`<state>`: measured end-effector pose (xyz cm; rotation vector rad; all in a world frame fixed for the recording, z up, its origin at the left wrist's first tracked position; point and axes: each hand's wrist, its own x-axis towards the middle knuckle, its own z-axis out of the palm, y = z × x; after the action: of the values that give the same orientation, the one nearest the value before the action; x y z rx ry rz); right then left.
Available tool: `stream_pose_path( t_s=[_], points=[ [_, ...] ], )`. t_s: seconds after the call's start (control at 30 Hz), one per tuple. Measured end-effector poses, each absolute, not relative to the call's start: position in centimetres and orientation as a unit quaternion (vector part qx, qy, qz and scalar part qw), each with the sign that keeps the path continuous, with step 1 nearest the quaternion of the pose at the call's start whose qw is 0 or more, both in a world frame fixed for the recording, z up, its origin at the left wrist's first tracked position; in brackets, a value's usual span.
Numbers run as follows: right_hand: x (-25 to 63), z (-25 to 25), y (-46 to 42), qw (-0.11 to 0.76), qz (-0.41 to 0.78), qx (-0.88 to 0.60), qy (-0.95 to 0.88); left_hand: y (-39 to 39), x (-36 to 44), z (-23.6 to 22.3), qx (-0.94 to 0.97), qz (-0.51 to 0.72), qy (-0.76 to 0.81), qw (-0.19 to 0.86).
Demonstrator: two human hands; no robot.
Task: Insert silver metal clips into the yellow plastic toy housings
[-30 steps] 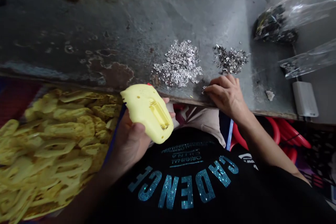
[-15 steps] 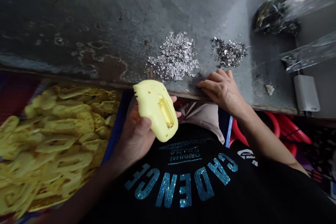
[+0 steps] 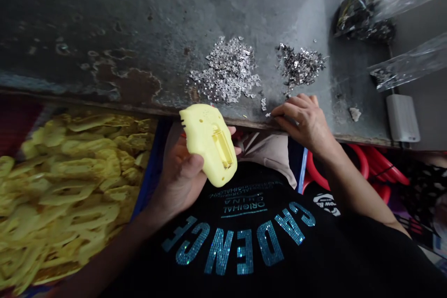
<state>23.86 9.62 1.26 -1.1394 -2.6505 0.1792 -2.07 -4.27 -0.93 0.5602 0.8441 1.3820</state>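
The left hand (image 3: pixel 183 177) is holding the yellow shell (image 3: pixel 206 146) by the counter's (image 3: pixel 167 18) near edge; the right hand (image 3: pixel 304 115), fingers narrow, is resting at a small metal piece (image 3: pixel 267 115), grip unclear; picking is seemingly happening, calling for a careful pinch.

The tabletop (image 3: pixel 167 4) is grey and dark, and its surface is worn, with one brown patch (image 3: pixel 129 84) close to the front edge. On it lies a wide heap of small silvery metal pieces (image 3: pixel 226 72), and to the right of this a smaller, darker heap (image 3: pixel 302 66). Between them, nearer to the edge, there are few loose pieces (image 3: pixel 263 104). Farther right lie a whitish lump (image 3: pixel 355 113) and a transparent bag (image 3: pixel 366 16) with dark contents.
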Motion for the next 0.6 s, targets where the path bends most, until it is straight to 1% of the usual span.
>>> stream_pose_path(
  t_s=[0.13,0.33,0.6],
  points=[
    [23.0,1.4,10.2,0.076,0.059,-0.371,-0.924,-4.4,-1.9,-0.8,0.252,0.614,0.358,0.657],
    [23.3,1.9,9.6,0.028,0.055,-0.368,-0.928,-4.2,-2.2,-1.4,0.243,0.612,0.342,0.671],
    [24.0,1.8,8.6,0.027,0.055,-0.382,-0.922,-3.9,-2.4,-1.6,0.246,0.604,0.333,0.681]
  ],
)
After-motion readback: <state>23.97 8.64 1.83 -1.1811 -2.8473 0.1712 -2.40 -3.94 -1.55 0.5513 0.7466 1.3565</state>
